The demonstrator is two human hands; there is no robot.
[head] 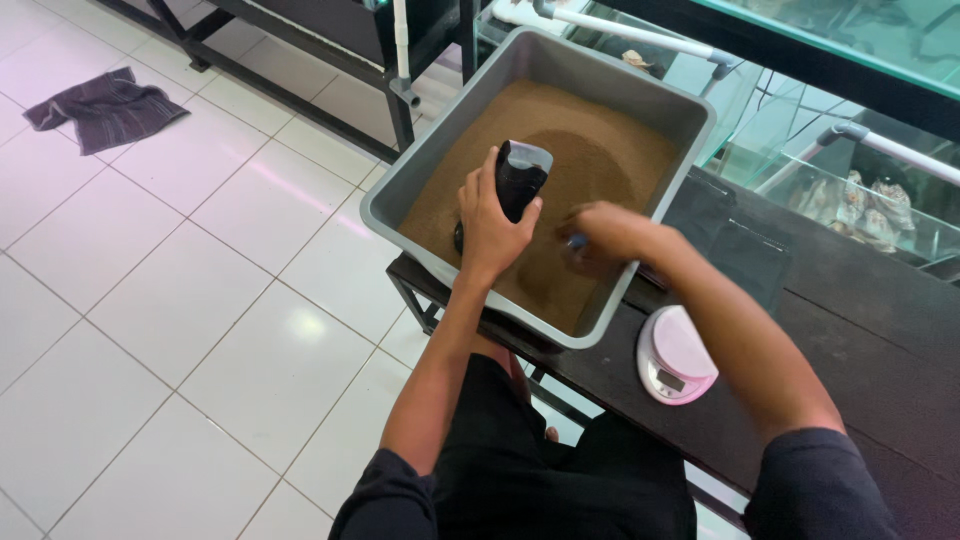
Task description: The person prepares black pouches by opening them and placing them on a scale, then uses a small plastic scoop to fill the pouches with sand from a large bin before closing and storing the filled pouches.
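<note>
I see one screen: a small grey rectangular display (pixel 668 381) on the round pink-and-white scale (pixel 676 355), below and right of my right-hand fingers (pixel 578 243). I spot no packages, labels or signs.

My left hand (pixel 492 225) grips a glossy black plastic container (pixel 521 178). It stands in a grey rectangular plastic tub (pixel 440 150) filled with fine, plain brown powder (pixel 600 150). The tub sits on a dark, almost black wooden table (pixel 850 320), beside a small round pink and white kitchen scale (pixel 675 355). My sleeves are dark navy. The floor (pixel 200 300) is glossy white square tile with thin grey joints, and a dark grey striped cloth (pixel 105 108) lies on it.
</note>
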